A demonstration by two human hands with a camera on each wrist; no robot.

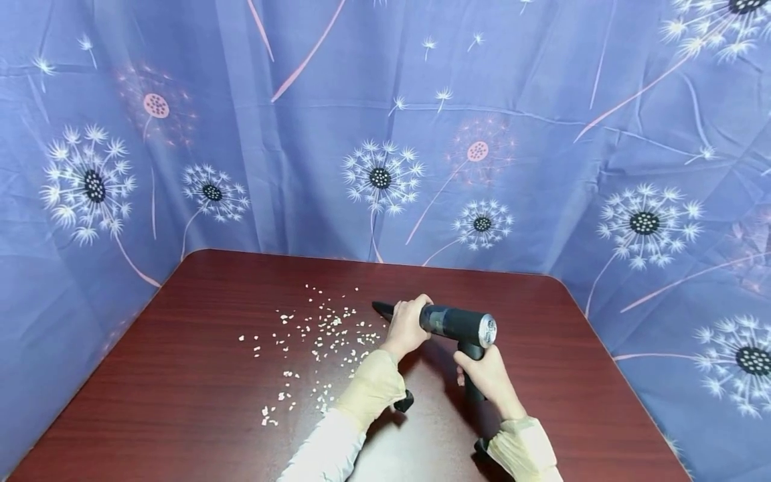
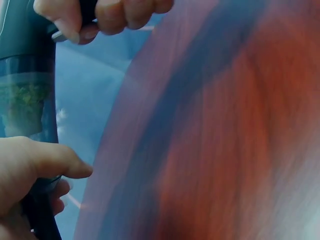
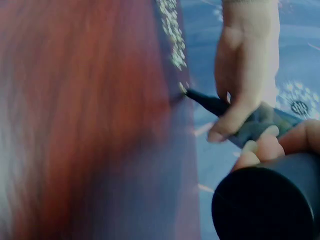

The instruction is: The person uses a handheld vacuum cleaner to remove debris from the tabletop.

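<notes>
A black handheld vacuum cleaner [image 1: 460, 325] is held above the table, its narrow nozzle [image 1: 382, 308] pointing left toward scattered small white bits [image 1: 328, 323]. Around its front end, just behind the nozzle, my left hand [image 1: 406, 328] grips it. My right hand [image 1: 490, 378] holds the handle, fingers wrapped around it. The left wrist view shows the clear dust cup [image 2: 27, 100] with yellowish-white bits inside. In the right wrist view the nozzle tip [image 3: 192, 94] is close over the tabletop near some bits, and the round handle end [image 3: 262, 205] is in front.
The dark red wooden table [image 1: 181, 375] has rounded back corners. A blue curtain [image 1: 301, 167] with a dandelion pattern hangs behind it and along both sides. White bits spread over the table's middle and left of my left forearm.
</notes>
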